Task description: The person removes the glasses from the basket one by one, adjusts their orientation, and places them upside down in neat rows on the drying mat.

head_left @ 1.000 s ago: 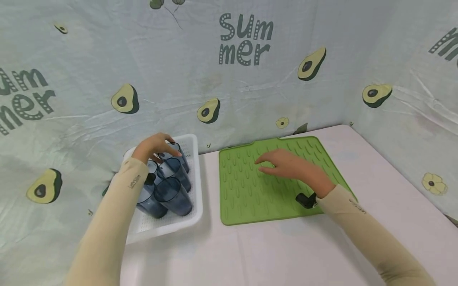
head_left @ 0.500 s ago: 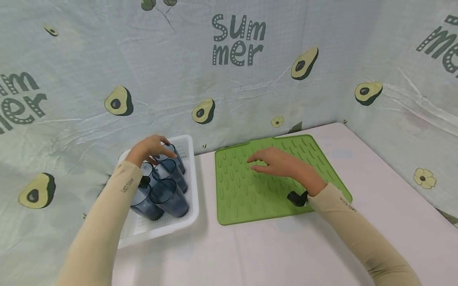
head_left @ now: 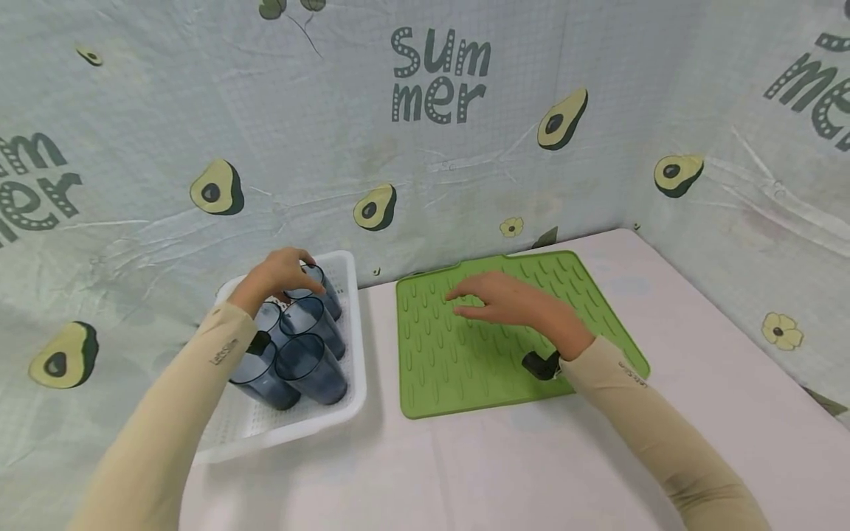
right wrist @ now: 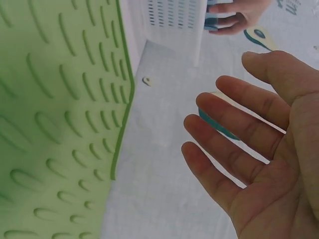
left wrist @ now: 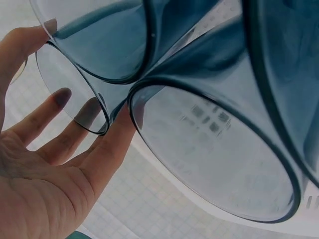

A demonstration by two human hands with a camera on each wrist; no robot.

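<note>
- The left hand [head_left: 282, 271] curls over the rim of the rearmost blue tumbler [head_left: 319, 286]; in the left wrist view its fingers [left wrist: 75, 112] lie against the clear blue wall, thumb on the far side, gripping it.
- The right hand [head_left: 511, 301] hovers spread and relaxed, palm down, above the green ridged drying mat [head_left: 465, 354], holding nothing.
- The gripped tumbler stands in the far corner of the white perforated basket [head_left: 355, 346], directly under the left hand and well apart from the right. It appears to lean, mouth tipped toward the person, long axis running up and away.
- Three more blue tumblers [head_left: 312, 365] crowd just beside it on the near side, touching one another, so the free way out looks upward.
- The mat lies just to the right of the basket, a narrow strip of pale tabletop [head_left: 531, 457] between them; its surface under the right hand carries nothing.
- Avocado-print cloth [head_left: 438, 147] closes in behind and to the right.
</note>
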